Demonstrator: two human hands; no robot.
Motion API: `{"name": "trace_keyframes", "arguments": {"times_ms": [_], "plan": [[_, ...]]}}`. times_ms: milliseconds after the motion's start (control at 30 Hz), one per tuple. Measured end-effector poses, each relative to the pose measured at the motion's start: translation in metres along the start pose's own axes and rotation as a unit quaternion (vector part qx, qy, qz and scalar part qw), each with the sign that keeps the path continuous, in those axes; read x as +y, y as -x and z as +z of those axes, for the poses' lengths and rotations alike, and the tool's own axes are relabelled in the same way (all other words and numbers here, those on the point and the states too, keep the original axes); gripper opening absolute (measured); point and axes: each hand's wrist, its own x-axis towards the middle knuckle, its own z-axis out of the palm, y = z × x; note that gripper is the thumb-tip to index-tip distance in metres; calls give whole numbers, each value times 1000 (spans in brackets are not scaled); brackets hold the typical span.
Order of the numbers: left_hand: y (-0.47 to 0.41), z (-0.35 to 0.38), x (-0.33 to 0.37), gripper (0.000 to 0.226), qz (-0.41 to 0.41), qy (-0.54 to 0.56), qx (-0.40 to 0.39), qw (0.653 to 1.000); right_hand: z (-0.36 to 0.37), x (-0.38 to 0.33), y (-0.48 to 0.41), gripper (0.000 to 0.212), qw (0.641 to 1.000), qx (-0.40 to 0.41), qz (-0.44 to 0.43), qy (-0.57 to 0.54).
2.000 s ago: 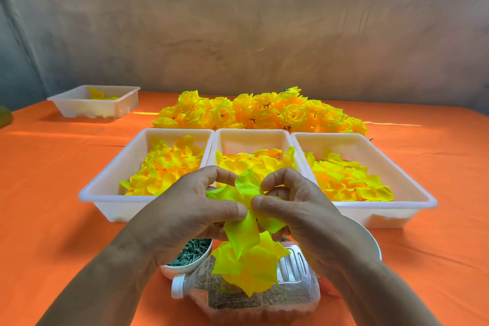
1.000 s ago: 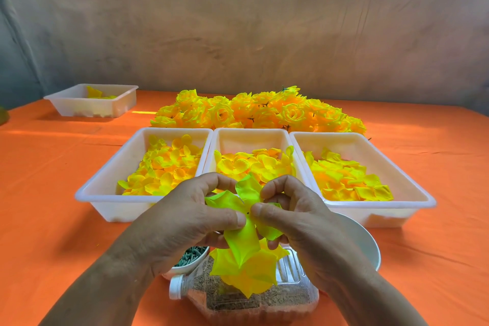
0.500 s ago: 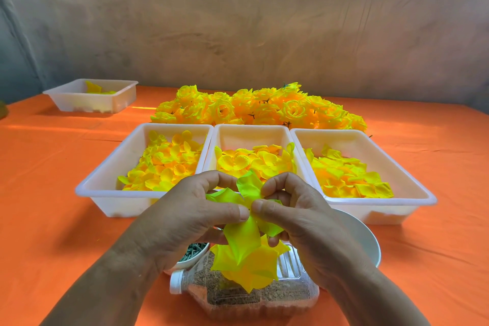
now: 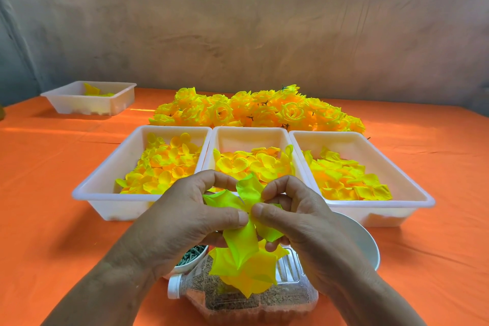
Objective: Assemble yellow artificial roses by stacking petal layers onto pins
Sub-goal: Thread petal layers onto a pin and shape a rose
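Petal layer (image 4: pixel 248 189), centre: pinched between left hand (image 4: pixel 185 217) and right hand (image 4: pixel 304 222), presumably aligning its hole; trays (image 4: pixel 248 128) at 12 o'clock.

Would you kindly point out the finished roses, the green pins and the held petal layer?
finished roses (image 4: pixel 264 111), head view, middle of pile.
green pins (image 4: pixel 192 254), head view, middle of visible heap.
petal layer (image 4: pixel 240 244), head view, lower hanging petal.

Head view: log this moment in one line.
left hand: pinches petal layer | right hand: pinches same layer | layer: held above petal stack | stack: over bottle
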Motion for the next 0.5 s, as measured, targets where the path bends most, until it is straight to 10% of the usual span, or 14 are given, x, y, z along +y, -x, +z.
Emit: {"name": "trace_keyframes", "arguments": {"times_ms": [500], "plan": [[-6,0,-7,58,-29,13,-4,999,-1,5,-3,29,1000,2,14,1]]}}
